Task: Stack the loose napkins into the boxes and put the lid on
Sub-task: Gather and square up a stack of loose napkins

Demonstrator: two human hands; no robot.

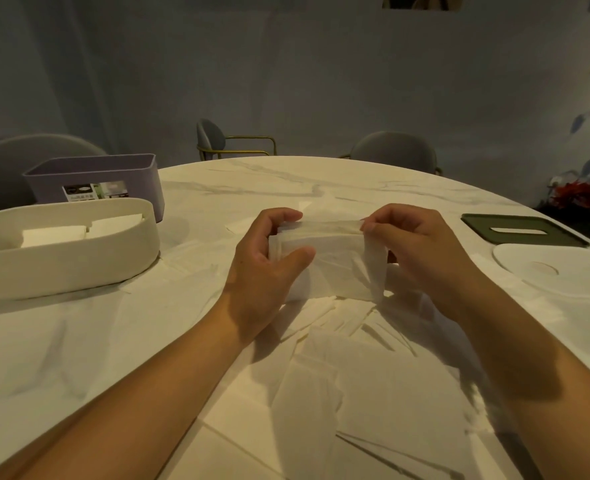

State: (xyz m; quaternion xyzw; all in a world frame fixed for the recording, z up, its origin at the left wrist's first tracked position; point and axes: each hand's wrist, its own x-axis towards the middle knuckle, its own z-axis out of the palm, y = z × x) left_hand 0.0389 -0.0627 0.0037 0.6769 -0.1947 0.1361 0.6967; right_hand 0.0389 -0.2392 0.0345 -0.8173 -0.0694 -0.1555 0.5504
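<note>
A small stack of white napkins is held above the table's middle. My left hand grips its left end, thumb in front. My right hand pinches the top right edge, and one napkin droops down by that hand. Several loose napkins lie spread on the table below and towards me. At the left stands a cream oval box with folded napkins inside. Behind it is a purple box, its inside hidden. A dark green lid with a slot and a white lid lie at the right.
The round white marble table fills the view. Grey chairs stand behind its far edge, one more at the far left. A plant with red flowers is at the right wall.
</note>
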